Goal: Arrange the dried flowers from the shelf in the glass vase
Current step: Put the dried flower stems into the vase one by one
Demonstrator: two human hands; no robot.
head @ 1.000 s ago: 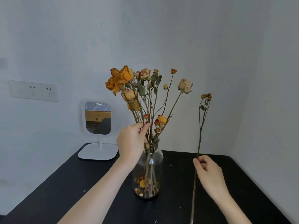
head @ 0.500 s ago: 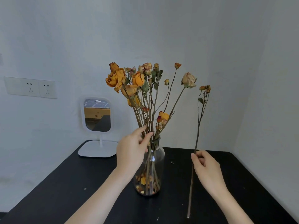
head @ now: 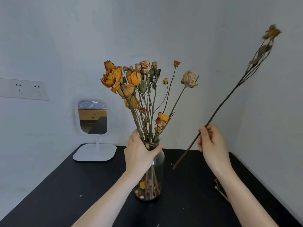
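Note:
A clear glass vase stands on the black table and holds several dried orange and pale roses. My left hand grips the vase's neck, fingers curled round the glass. My right hand pinches a long dried flower stem to the right of the vase. The stem is lifted off the table and tilts up to the right, its small orange bloom blurred near the top right. Its lower end hangs just above the tabletop.
A small white-framed mirror on a white base stands at the table's back left. A wall socket plate is on the left wall. A thin dried twig lies on the table by my right forearm. Walls close in behind and right.
My left hand dropped from the stems to grip the vase's neck. My right hand lifted the single stem off the table and tilted it up to the right.

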